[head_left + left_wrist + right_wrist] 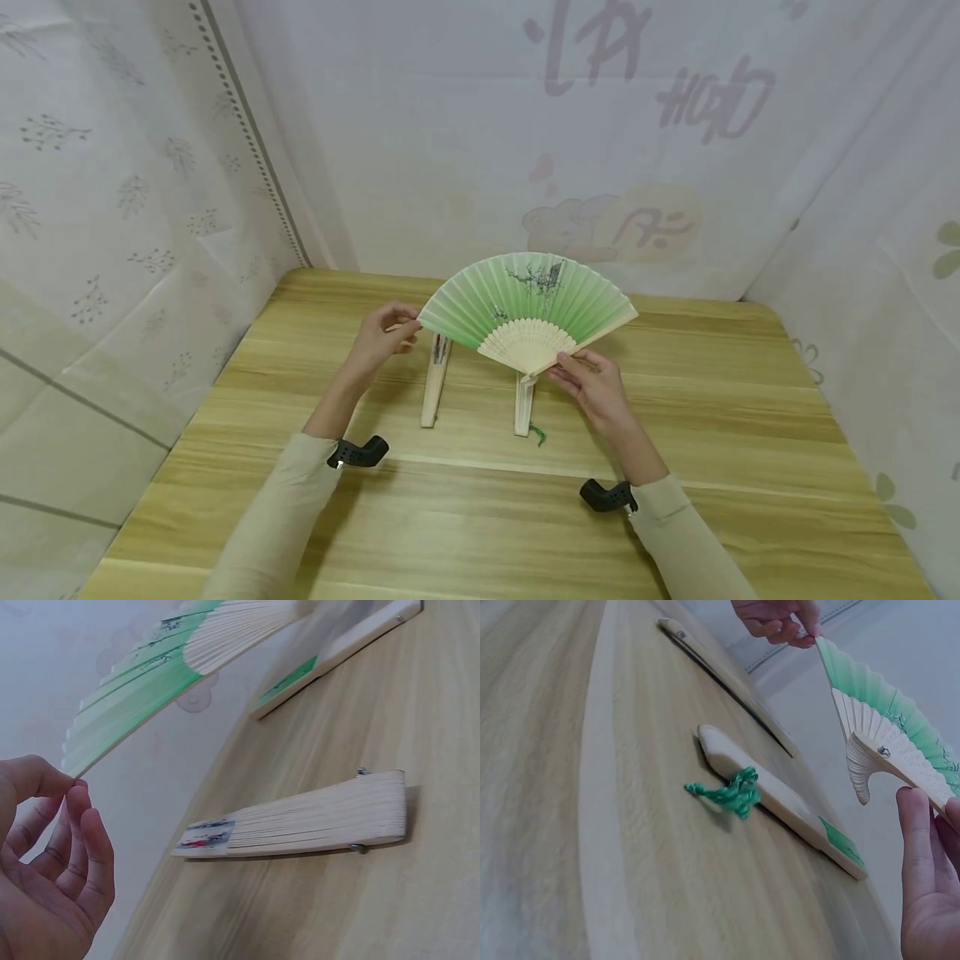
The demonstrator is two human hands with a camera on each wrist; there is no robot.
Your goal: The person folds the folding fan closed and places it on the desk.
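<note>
The left hand (378,337) has its fingers (82,825) curled, thumb and fingertips pinching the outer left edge of the open fan (525,304); the left wrist view shows that edge meeting the thumb tip, the other fingers loosely bent beneath. The right hand (592,387) holds the fan at its lower right, by the pivot: its fingers (919,847) lie nearly straight and close together along the right guard stick, and whether the thumb presses from the other side cannot be told.

Between the two hands the fan is spread wide and held up above the bench (712,417), its green leaf facing the head camera, with a dark ink drawing near the top and pale slatted ribs gathering to the pivot.

Under it, on the bench, lie two closed fans side by side. The left one (435,379) lies just below the left hand, pale wood with a small printed patch at its far end. The right one (523,404) lies right below the open fan's pivot, a green tassel (538,432) at its near end and a strip of green showing at its far end.

Each wrist carries a black camera mount (358,452) over a beige sleeve (281,517). Pale printed cloth (135,208) hangs around the bench on three sides.
</note>
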